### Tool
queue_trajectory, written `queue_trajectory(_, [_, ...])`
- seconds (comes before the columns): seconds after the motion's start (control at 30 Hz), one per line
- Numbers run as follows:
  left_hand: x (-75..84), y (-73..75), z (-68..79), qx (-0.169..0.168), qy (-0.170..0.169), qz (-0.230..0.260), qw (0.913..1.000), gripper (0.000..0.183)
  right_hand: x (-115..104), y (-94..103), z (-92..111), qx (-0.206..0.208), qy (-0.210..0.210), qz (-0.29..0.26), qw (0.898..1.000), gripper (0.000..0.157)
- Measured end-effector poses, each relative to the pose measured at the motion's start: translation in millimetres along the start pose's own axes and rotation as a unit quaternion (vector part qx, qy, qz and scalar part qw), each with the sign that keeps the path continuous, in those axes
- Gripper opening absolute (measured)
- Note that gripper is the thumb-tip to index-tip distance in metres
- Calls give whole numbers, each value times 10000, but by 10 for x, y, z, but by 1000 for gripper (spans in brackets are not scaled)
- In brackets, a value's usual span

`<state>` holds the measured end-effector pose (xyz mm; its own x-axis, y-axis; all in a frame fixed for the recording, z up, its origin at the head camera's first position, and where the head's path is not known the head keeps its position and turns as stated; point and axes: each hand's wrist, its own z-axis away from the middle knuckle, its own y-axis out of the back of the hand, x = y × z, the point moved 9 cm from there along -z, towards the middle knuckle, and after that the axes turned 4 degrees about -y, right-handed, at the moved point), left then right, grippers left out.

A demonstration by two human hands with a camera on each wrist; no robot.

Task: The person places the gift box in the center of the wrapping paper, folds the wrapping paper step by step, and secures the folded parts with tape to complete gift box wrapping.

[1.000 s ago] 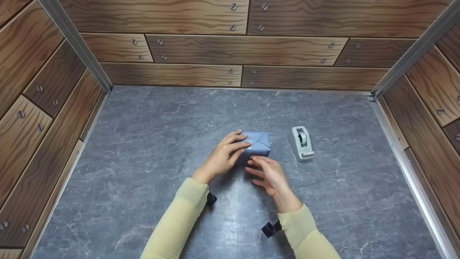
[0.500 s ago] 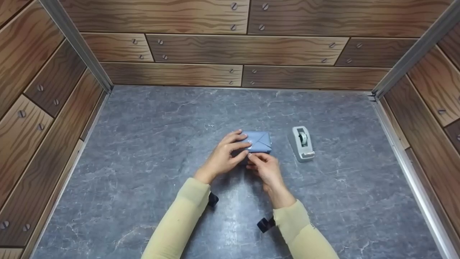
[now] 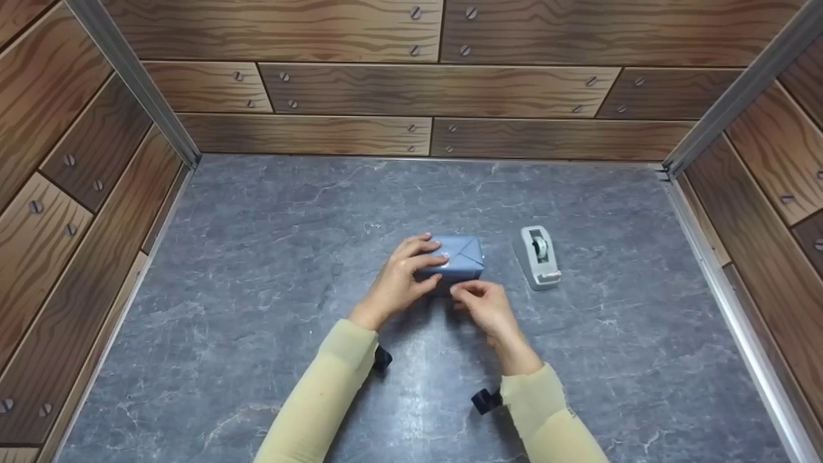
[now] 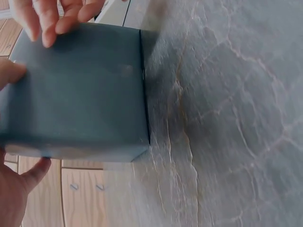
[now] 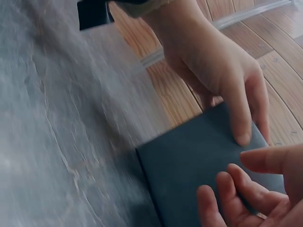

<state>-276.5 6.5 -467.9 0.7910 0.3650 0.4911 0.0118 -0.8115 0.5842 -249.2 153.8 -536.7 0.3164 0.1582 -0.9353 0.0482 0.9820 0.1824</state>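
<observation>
A box wrapped in blue paper (image 3: 460, 253), with diagonal folds on its upper face, stands in front of the person. My left hand (image 3: 402, 273) grips its left part, fingers spread over the top and thumb at the front edge. In the left wrist view, that thumb (image 4: 10, 73) lies against the plain face of the box (image 4: 85, 90). Close to the front face is my right hand (image 3: 490, 308), its thumb and index tips nearly together and its other fingers loosely bent. The right wrist view shows the right hand (image 5: 265, 184) with nothing visible between thumb and index.
A grey tape dispenser (image 3: 541, 257) with a roll in it stands to the right of the box. The grey marbled tabletop (image 3: 289, 212) is bordered by wood-patterned walls (image 3: 386, 90) with metal edges. Dark wrist cameras (image 3: 487, 402) stick out below both sleeves.
The right hand's spread fingers drew together and moved in to the left thumb, then backed off slightly to the right and toward the person. The left hand and box stay nearly in place.
</observation>
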Motion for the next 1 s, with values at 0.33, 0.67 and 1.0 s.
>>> queue_trajectory(0.33, [-17, -1, 42, -277, 107, -51, 9995, 47, -162, 415, -47, 591, 771, 299, 9948, 18])
queue_trajectory(0.67, [-143, 118, 217, 179, 858, -105, 9961, 72, -232, 398, -157, 56, 1512, 185, 9883, 44])
queue_trajectory(1.0, [-252, 100, 390, 285, 1596, 300, 9863, 56, -352, 297, -31, -297, 2142, 181, 9762, 47])
